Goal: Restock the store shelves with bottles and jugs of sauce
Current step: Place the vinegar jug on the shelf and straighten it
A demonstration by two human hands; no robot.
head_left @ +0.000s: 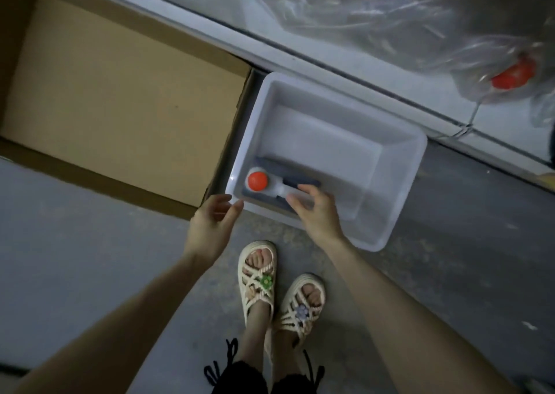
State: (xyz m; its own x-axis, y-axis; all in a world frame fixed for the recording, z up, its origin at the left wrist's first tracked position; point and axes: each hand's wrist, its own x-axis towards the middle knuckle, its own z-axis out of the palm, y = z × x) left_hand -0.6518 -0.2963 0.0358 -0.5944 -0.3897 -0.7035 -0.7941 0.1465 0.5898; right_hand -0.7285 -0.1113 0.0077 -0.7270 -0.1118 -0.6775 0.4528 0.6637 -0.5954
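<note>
A white plastic tub (pixel 399 165) stands on the floor below the shelf. In its near left corner sits one dark sauce jug (pixel 277 188) with a red cap (pixel 257 180) and a pale handle. My right hand (pixel 315 210) reaches over the tub's near rim, fingers curled at the jug's handle and touching it. My left hand (pixel 214 222) hovers open just outside the tub's near left corner, holding nothing. On the shelf at upper right, another red-capped jug (pixel 513 75) lies under clear plastic wrap.
An empty open cardboard box (pixel 120 93) lies on the floor left of the tub. The white shelf edge (pixel 300 51) runs diagonally across the top, with crumpled clear plastic (pixel 375 15) on it. My feet in sandals (pixel 279 288) stand on the grey concrete floor.
</note>
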